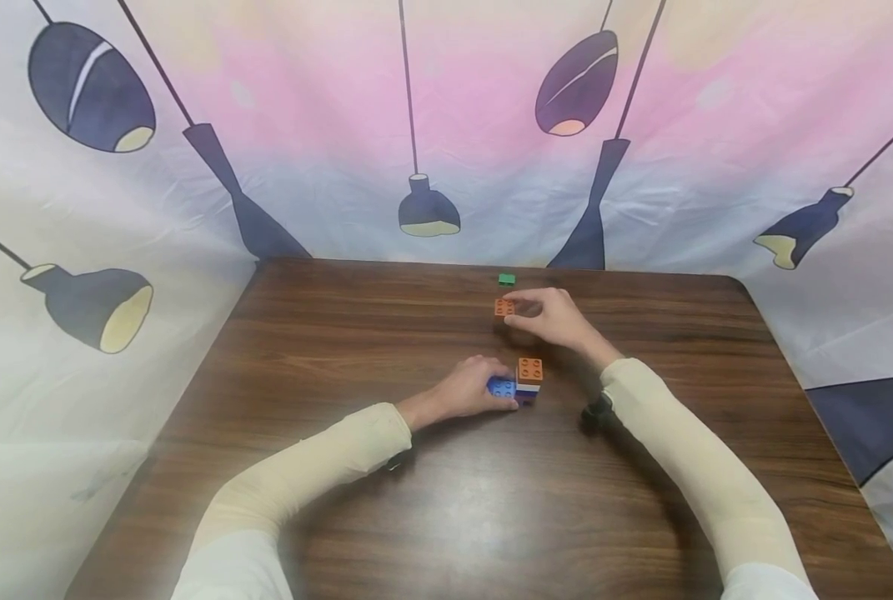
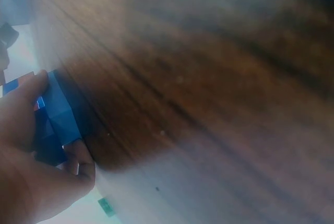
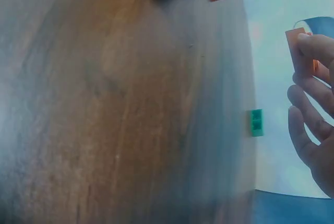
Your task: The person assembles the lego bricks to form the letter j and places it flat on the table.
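Note:
My left hand [image 1: 470, 387] holds a blue toy brick [image 1: 502, 388] between thumb and fingers, against the left side of a brick stack. That stack [image 1: 530, 372] has an orange brick on top, with white, blue and purple layers visible below. In the left wrist view, thumb and fingers wrap the blue bricks [image 2: 61, 110]. Farther back, my right hand [image 1: 559, 318] pinches an orange brick [image 1: 504, 307], which the right wrist view shows held up between thumb and fingertips. How the blue brick meets the stack is partly hidden by the left hand.
A small green brick [image 1: 507, 279] lies near the far edge of the brown wooden table [image 1: 446, 517], beyond the right hand. A cloth [image 1: 326, 183] printed with lamps hangs behind and beside the table.

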{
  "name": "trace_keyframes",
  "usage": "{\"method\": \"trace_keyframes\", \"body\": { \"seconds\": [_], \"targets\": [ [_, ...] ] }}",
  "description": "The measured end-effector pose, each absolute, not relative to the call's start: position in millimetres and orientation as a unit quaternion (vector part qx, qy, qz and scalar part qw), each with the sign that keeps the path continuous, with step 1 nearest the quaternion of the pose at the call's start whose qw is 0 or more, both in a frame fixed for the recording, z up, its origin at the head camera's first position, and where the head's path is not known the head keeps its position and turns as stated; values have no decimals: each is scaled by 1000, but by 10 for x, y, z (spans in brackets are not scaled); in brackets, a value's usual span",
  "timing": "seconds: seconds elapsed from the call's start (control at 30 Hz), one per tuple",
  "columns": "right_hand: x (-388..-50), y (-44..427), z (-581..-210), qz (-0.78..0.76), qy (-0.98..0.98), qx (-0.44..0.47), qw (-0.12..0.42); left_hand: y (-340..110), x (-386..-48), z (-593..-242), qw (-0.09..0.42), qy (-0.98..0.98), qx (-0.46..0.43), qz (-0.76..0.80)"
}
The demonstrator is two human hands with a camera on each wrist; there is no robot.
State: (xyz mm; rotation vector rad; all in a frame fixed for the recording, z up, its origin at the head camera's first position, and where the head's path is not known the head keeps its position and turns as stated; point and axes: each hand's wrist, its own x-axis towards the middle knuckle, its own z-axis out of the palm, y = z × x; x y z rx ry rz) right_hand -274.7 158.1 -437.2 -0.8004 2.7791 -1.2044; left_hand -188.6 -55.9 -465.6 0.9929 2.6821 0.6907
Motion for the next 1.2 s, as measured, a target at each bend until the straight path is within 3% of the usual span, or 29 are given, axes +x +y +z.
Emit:
{"method": "trace_keyframes", "body": {
  "seconds": [0.57, 1.2],
  "targets": [
    [-2362, 1681, -4128, -392, 874, -282, -56, -568, -1873, -4653, 91, 907, 338, 232],
    [-1900, 1798, -4015, -392, 873, -285, -59, -553, -1889, -4690, 75, 906, 348, 230]
  ]
}}
